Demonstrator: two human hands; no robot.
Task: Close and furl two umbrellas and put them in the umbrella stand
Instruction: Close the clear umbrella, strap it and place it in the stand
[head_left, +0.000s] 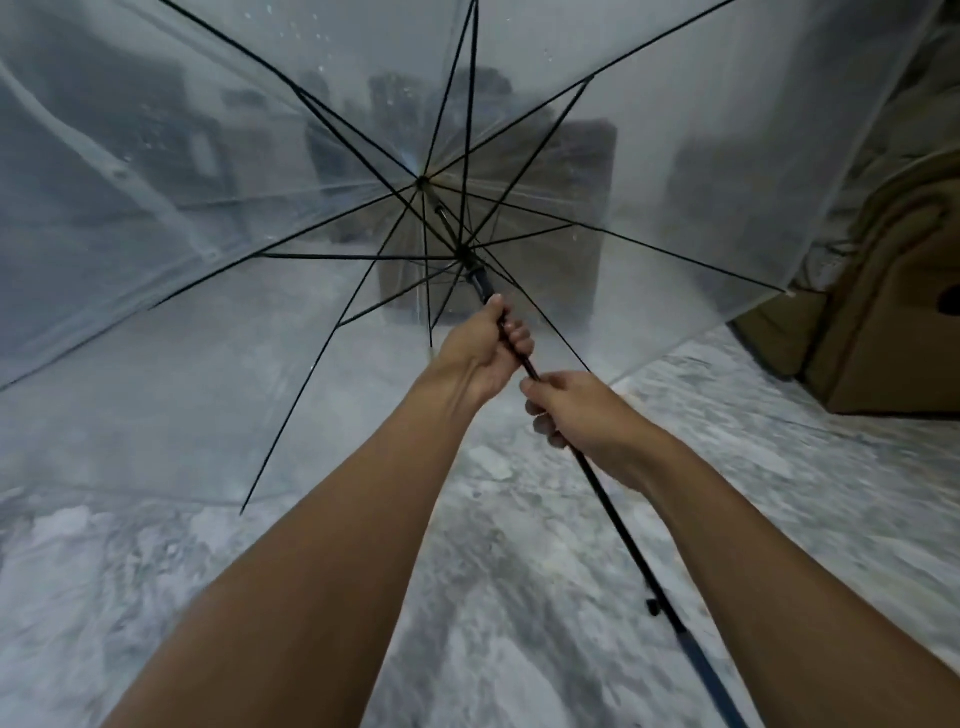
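Umbrella (649, 156): wide open, clear canopy, black ribs, droplets on the film; held out front, over the floor (519, 597).
Left hand (483, 353): gripping the shaft (618, 525) up high.
Right hand (582, 415): wrapped round the shaft, just below the left.
Hidden: handle cut off at bottom edge; shapes behind canopy too blurred to name.

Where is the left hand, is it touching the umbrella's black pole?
Touching. The head view shows the left hand with its fingers curled round the black pole.
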